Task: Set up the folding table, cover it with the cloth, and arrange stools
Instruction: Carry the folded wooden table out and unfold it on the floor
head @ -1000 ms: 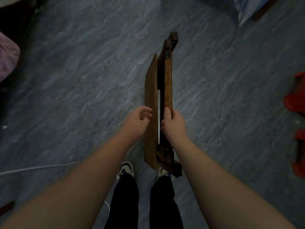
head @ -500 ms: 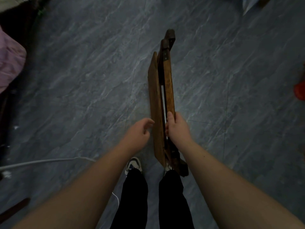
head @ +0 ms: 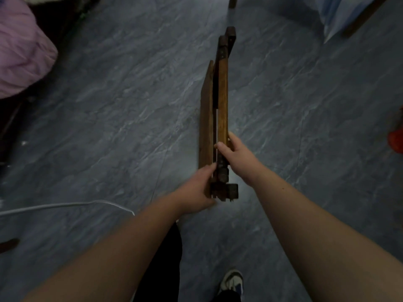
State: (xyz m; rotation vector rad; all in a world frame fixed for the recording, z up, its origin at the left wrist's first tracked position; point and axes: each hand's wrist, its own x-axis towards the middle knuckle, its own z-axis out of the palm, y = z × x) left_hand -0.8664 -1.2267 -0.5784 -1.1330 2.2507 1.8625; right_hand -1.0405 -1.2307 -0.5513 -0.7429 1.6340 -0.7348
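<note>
The folded table [head: 220,110] is gripped edge-up above the floor [head: 109,127] by left hand [head: 196,190] and right hand [head: 236,153].

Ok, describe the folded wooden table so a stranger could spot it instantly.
Start at the grey marbled floor in the middle of the view, just ahead of the person's two outstretched arms. The folding table is held edge-up by the left hand and right hand. It is the only brown slatted wood there.

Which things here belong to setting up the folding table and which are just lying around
Part of the job:
folding table, folded
left hand and right hand on it

Just lying about:
pink bundle
white cable
red object
</note>
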